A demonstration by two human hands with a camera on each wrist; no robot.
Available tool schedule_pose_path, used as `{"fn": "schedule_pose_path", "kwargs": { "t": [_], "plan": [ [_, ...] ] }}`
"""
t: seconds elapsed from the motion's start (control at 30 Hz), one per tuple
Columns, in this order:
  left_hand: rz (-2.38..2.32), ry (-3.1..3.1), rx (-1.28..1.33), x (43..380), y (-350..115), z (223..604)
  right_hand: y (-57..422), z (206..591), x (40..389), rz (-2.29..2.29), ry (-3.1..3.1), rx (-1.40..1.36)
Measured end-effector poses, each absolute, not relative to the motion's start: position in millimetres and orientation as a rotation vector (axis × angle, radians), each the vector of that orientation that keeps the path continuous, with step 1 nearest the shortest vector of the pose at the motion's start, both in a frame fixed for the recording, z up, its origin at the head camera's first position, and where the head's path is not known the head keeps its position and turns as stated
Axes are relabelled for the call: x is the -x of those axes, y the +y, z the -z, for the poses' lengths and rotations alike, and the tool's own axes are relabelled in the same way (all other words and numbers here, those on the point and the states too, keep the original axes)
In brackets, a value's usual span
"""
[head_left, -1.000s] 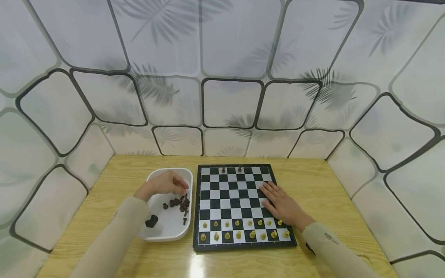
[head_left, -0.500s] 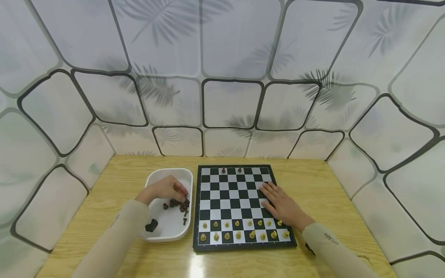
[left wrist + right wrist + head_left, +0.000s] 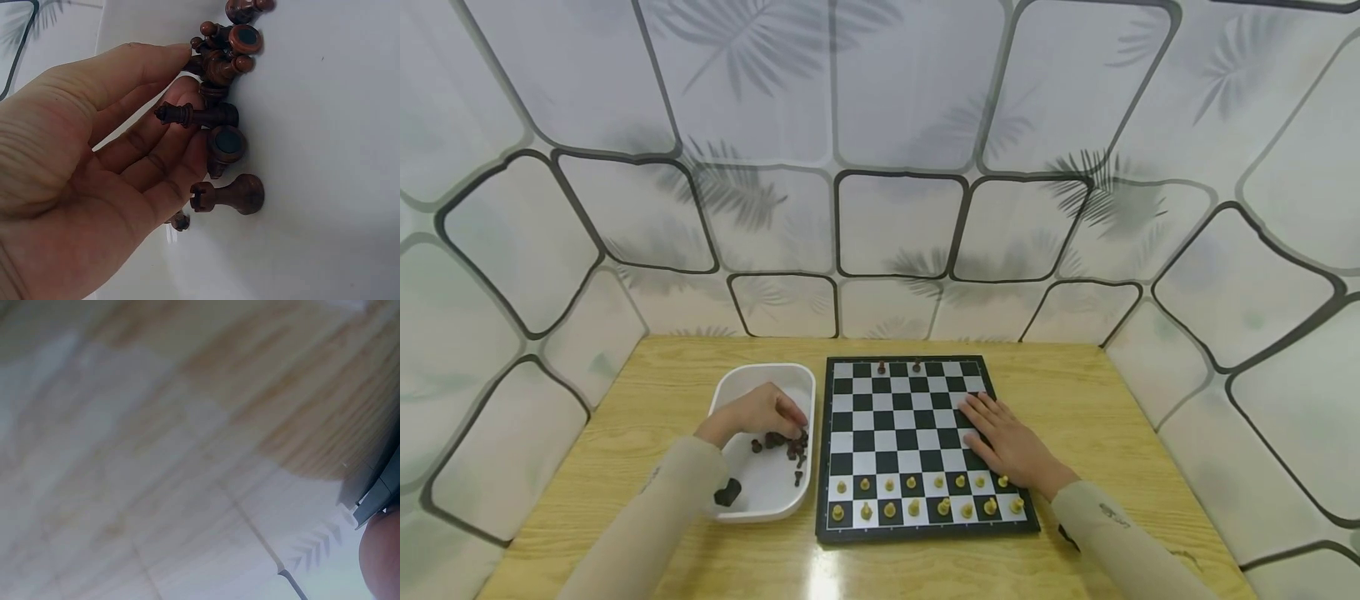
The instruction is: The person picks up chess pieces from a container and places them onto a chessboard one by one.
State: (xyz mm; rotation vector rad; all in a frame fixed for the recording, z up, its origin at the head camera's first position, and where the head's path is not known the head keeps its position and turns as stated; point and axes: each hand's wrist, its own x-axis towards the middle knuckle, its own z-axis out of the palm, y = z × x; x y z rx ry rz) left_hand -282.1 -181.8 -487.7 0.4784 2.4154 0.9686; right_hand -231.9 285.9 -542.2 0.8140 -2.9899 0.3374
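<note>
In the head view my left hand (image 3: 762, 411) reaches down into a white plastic tub (image 3: 722, 392) at the left. The left wrist view shows its thumb and curled fingers pinching a dark brown chess piece (image 3: 195, 64) at the edge of a pile. A crowned brown piece (image 3: 200, 116) lies in front of the fingers, and a brown rook (image 3: 231, 195) lies just below them. My right hand (image 3: 1011, 442) rests flat, fingers straight, on the right edge of the chessboard (image 3: 887, 417). Two rows of yellow chess pieces (image 3: 913, 506) stand along its near side.
Two brown pieces (image 3: 882, 367) stand on the board's far row. A small black object (image 3: 727, 493) lies in the tub near the left sleeve. The wooden table (image 3: 677, 375) ends at patterned walls (image 3: 895, 225) at the back and both sides.
My left hand has shifted slightly toward the near side and down over the brown pieces, covering more of them. The right hand stays where it was.
</note>
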Motion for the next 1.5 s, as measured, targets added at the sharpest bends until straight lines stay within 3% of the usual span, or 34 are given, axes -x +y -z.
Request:
{"fn": "schedule_pose_path", "kwargs": {
  "t": [0.83, 1.5],
  "plan": [
    [-1.113, 2.499, -0.474, 283, -191, 484, 287, 544, 234, -0.301, -2.982, -0.825],
    [-1.392, 2.461, -0.321, 280, -192, 480, 287, 542, 233, -0.325, -2.988, -0.826]
  ]
}}
